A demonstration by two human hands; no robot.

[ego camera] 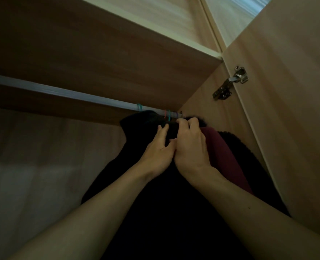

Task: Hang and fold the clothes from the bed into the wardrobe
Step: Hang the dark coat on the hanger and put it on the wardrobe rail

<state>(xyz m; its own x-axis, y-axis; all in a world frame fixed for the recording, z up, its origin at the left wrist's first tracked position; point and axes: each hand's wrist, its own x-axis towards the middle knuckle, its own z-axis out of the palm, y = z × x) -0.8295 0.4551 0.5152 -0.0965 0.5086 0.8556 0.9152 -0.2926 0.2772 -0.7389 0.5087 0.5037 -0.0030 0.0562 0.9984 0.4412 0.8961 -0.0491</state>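
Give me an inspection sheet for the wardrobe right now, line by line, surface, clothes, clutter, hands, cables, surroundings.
Surface: wardrobe interior, wood-look panels; pale hanging rail runs under a shelf.
Job's things: black garment hanging at the rail's right end; dark red garment beside it, another dark textured garment nearest the side panel; coloured hanger hooks on the rail.
Clutter: nothing seen.
Hands: left hand rests flat on the black garment near its top; right hand has fingers curled into the dark fabric just under the rail.
Cables: nothing seen.
Surroundings: open door on the right with a metal hinge; dim light, so fabric details are hard to tell.
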